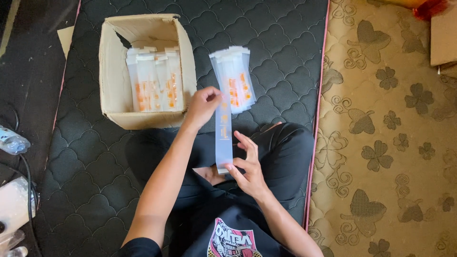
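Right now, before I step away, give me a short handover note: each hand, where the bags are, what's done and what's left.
Left hand: pinches the top end of one long clear plastic bag.
Right hand: fingers steady the bag's lower end over the lap.
Loose pile of bags: lies on the black quilted mat, just beyond the held bag.
Cardboard box: open, to the left, with more bags standing inside.
Done: one bag is in hand, stretched lengthwise.
Left: the held bag is in neither the pile nor the box; which way bags go I cannot tell.
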